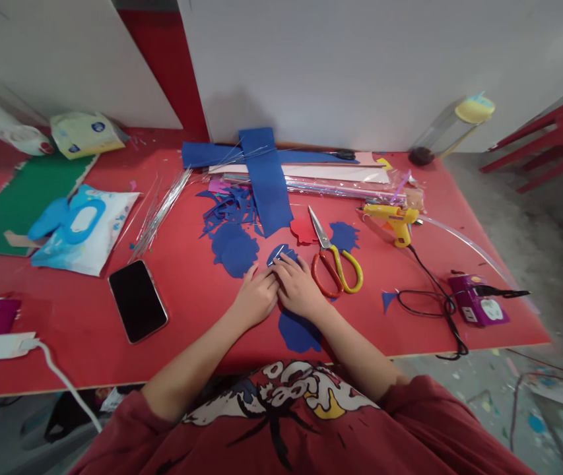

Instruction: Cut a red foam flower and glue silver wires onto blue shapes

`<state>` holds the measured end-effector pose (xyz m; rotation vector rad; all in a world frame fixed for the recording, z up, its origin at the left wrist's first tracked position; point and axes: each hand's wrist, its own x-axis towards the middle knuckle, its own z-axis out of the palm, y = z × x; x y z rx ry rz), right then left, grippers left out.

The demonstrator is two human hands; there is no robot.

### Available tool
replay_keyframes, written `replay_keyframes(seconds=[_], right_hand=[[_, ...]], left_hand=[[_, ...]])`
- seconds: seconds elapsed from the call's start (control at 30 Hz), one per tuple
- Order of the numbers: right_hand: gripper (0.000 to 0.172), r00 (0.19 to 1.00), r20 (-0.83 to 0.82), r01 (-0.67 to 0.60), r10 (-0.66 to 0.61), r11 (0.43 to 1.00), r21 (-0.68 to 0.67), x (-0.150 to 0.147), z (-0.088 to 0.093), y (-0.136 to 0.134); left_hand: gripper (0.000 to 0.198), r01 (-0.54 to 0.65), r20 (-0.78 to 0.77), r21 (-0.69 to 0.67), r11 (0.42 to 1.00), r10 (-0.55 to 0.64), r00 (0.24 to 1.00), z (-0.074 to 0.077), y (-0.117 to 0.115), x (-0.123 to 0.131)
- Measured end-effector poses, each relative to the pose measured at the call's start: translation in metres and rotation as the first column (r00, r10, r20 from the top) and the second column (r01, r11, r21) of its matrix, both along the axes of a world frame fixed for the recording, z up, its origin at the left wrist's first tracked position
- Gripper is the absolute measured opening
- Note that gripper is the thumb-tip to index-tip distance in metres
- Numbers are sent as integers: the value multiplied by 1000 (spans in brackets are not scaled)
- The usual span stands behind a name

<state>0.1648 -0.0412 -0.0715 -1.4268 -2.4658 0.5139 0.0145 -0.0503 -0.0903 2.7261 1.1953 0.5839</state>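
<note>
My left hand [257, 295] and my right hand [299, 288] rest side by side on the red table [187, 330], fingers curled and pressed onto a small blue cut-out piece [281, 253] with a thin silver wire on it. Another blue cut-out [298, 332] lies under my right wrist. More blue shapes [234, 249] lie just beyond my left hand. Red and yellow scissors [333, 260] lie shut just right of my right hand.
A yellow glue gun [394, 219] with a black cord sits at the right, near a purple box [476, 305]. A black phone [137, 300], wet wipes [80, 227], silver wires [160, 211], blue felt strips [264, 175] and green sheet [24, 198] lie further off.
</note>
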Motion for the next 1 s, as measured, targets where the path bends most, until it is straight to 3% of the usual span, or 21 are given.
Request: replay_keyframes(seconds=[0.23,0.7,1.0], right_hand=[[42,1000,26,1,-1,1000,3,0,-1,0],[39,1000,6,9,-9,1000,12,0,-1,-1],[33,994,-110,13,7,984,175,1,-7,-1]], left_hand=[[29,7,10,50,999,-8,1000,0,0,0],[29,2,17,13,1000,-2,1000,0,0,0],[30,0,25,13,1000,0,1000,0,1,-1]])
